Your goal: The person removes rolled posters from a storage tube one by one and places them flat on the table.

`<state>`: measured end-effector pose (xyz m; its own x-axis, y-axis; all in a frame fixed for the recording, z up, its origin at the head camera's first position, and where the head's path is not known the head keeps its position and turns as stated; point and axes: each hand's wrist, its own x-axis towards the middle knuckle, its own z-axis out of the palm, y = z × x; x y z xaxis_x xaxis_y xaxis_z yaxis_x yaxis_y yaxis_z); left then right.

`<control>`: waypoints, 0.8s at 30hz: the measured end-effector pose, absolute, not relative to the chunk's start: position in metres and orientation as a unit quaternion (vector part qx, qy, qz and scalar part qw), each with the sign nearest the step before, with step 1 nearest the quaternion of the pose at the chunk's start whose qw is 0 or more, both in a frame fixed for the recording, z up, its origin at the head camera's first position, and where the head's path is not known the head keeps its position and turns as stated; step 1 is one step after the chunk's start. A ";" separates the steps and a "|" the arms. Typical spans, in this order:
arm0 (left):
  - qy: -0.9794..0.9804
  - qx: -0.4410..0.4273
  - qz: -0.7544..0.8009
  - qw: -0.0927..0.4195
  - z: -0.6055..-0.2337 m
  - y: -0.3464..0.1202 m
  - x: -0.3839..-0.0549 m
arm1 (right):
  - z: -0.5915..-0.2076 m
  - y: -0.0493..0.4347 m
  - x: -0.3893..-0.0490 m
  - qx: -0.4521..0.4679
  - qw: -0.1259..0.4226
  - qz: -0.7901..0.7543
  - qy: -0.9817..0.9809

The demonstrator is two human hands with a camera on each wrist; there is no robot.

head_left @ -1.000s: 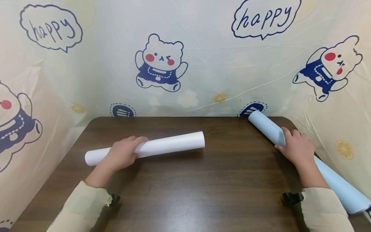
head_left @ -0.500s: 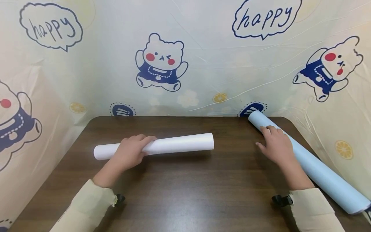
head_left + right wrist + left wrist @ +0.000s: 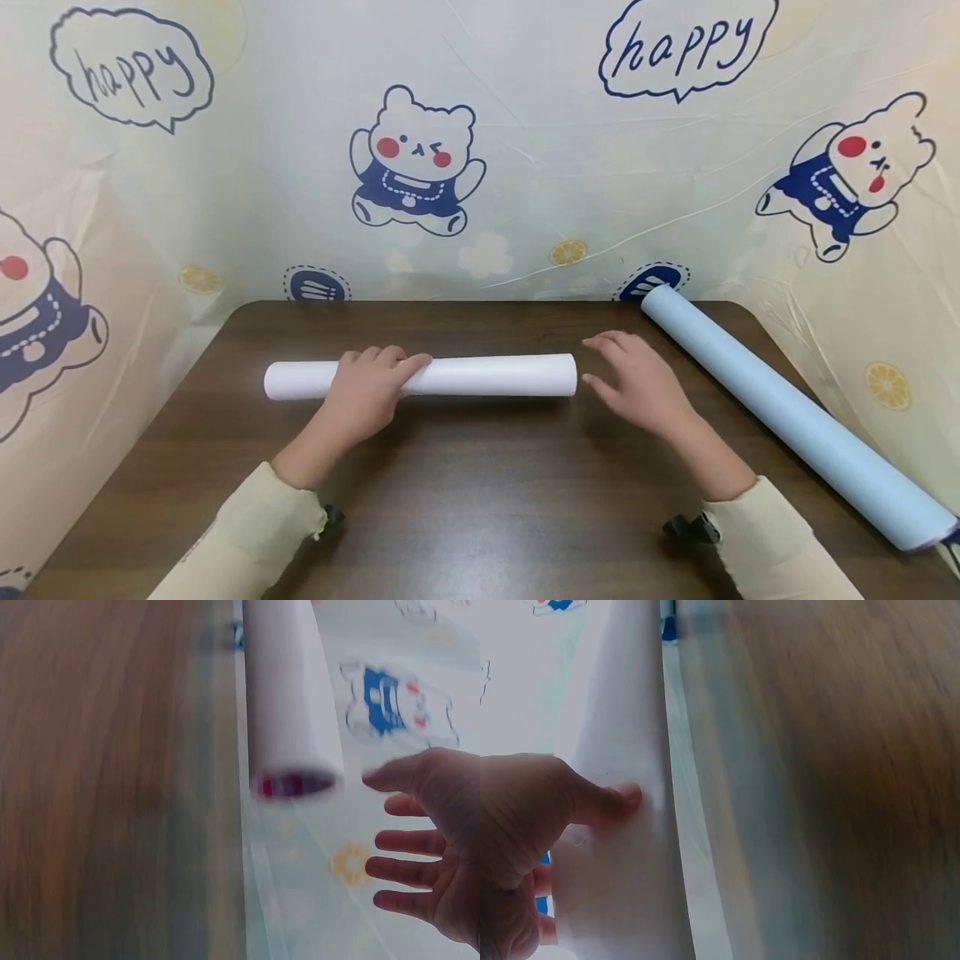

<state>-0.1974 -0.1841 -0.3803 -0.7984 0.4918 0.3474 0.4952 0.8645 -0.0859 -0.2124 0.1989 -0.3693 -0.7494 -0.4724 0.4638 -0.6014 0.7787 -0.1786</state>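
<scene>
Over the wood-grain table (image 3: 480, 500), the left hand (image 3: 366, 393) is gripping a white paper roll (image 3: 498, 377); the right hand (image 3: 643, 385), fingers apart, is nearing its open end, leaving the light-blue roll (image 3: 780, 411) lying unheld

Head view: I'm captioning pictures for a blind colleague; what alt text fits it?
A person's left grip holds a white roll over a brown table; the open right grip is just off the roll's right end. A blue roll lies slanted at right.
</scene>
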 end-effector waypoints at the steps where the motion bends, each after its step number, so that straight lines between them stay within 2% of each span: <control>1: -0.946 -0.264 -0.002 0.186 -0.381 -0.181 -0.197 | -0.369 0.192 -0.211 0.302 0.191 0.160 -0.920; 6: -0.927 -0.298 0.013 0.228 -0.380 -0.166 -0.197 | -0.373 0.163 -0.210 0.347 0.153 0.131 -0.916; 11: -0.912 -0.318 0.016 0.259 -0.379 -0.156 -0.198 | -0.379 0.147 -0.209 0.343 0.144 0.108 -0.922; 24: -0.924 -0.317 -0.073 0.200 -0.376 -0.159 -0.206 | -0.383 0.149 -0.208 0.318 0.183 0.063 -0.928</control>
